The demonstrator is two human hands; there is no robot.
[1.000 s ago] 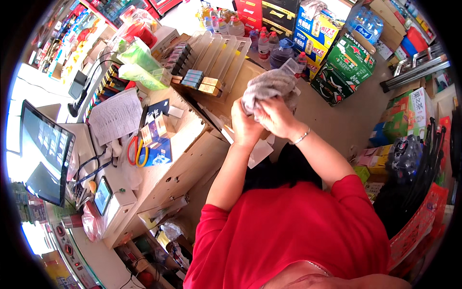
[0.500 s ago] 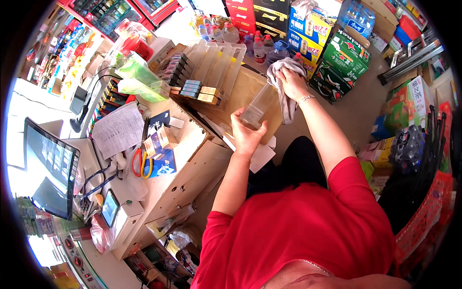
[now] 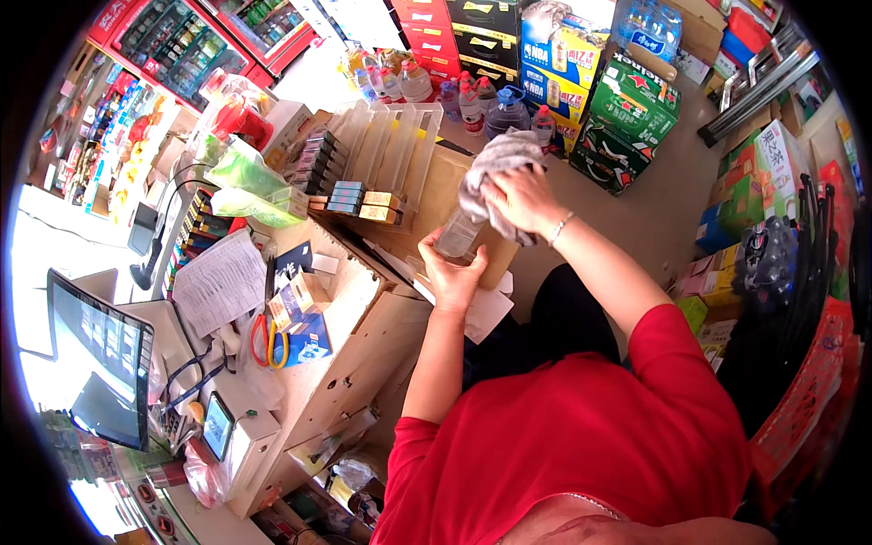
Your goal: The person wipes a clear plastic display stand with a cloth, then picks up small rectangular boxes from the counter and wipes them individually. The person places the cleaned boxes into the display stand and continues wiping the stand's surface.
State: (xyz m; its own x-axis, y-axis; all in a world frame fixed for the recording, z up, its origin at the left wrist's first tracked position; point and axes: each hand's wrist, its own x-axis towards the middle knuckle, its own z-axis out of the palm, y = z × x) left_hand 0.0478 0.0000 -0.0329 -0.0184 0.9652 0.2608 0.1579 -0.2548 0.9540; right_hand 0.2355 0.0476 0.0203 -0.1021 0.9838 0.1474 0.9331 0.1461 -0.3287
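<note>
My left hand (image 3: 451, 280) grips the near end of a long, narrow clear plastic box (image 3: 457, 236), its thumb on one side and fingers on the other. Bunched under my right hand (image 3: 527, 202) is a grey cloth (image 3: 502, 162), pressed over the far part of that box and hiding it. The box is held above a brown board-like surface (image 3: 445, 173) at the end of the counter. Beyond it lies a clear divided plastic tray (image 3: 424, 150), with small cigarette-pack-like boxes (image 3: 380, 207) at its near edge.
On the wooden counter (image 3: 341, 313) to the left are scissors (image 3: 270, 341) with red and yellow handles, a written sheet (image 3: 222, 282) and a monitor (image 3: 100, 354). Bottles (image 3: 472, 104) stand on the floor ahead, beside stacked drink cartons (image 3: 627, 118). A red crate (image 3: 808, 400) is at the right.
My right hand and the cloth have moved left along the clear box, covering more of it. The left hand keeps its grip. The whole view has shifted slightly.
</note>
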